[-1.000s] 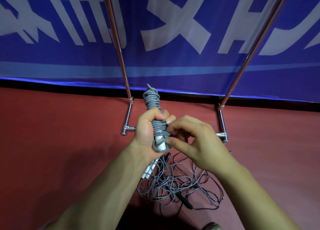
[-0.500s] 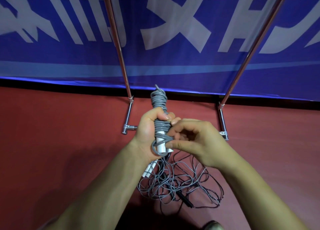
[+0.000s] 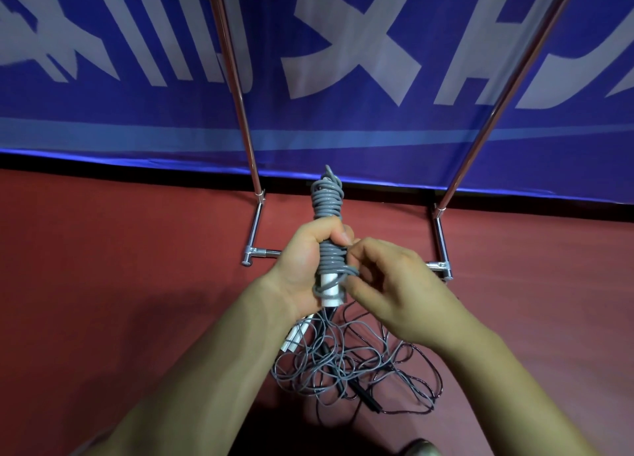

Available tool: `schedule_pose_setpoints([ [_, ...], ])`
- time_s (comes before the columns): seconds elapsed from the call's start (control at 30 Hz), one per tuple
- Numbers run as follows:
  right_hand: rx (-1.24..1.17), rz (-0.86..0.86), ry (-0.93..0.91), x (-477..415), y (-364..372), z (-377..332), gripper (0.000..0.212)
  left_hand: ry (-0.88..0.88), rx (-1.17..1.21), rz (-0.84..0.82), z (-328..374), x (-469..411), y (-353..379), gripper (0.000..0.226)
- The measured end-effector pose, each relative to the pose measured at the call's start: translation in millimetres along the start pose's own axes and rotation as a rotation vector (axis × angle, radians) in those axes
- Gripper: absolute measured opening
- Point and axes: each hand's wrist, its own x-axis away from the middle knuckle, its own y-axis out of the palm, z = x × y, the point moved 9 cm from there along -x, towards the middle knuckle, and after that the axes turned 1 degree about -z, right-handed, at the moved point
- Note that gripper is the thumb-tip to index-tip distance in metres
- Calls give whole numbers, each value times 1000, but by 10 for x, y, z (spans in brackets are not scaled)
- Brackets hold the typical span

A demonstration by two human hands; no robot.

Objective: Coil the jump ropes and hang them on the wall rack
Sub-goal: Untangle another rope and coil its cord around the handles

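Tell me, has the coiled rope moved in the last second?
Yes. The coiled rope, gripped by the left hand, has shifted right, away from the rack's left post and toward its right post.

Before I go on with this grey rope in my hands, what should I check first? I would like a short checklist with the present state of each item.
1. Firm grip of the left hand round the coiled rope: ok.
2. The right hand pinches the lowest turn by the white handle: ok.
3. Rope end tucked in: cannot tell, the hands hide it.
4. Free place on the rack: cannot tell, only poles and feet show.
5. The loose ropes on the floor coiled: not ok, a tangled pile.
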Motion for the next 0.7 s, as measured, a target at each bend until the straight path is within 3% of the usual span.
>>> schedule_pose_setpoints([
  [0.07,56,81,-13,-4,-49,-35,24,7,16,10,-1,11,30,17],
  [0.17,130,161,-10,10,-83,-36,7,34,66,66,18,14,-7,14],
  [0.23,160,178,34,22,-80,11,12,54,100,99,42,16,-30,13],
  [0.3,26,202,109,24,-59,75,9,94,125,117,85,10,-52,16],
  [0.43,-650,257,369,33,169,282,16,224,203,169,210,16,-132,22],
  [0.5,-865,275,459,41,293,308,18,266,241,197,238,36,-139,26],
  [0.57,-931,251,460,27,318,268,14,296,251,211,253,49,-125,25],
  [0.7,-837,123,331,-9,236,120,3,328,214,218,293,72,-137,16],
])
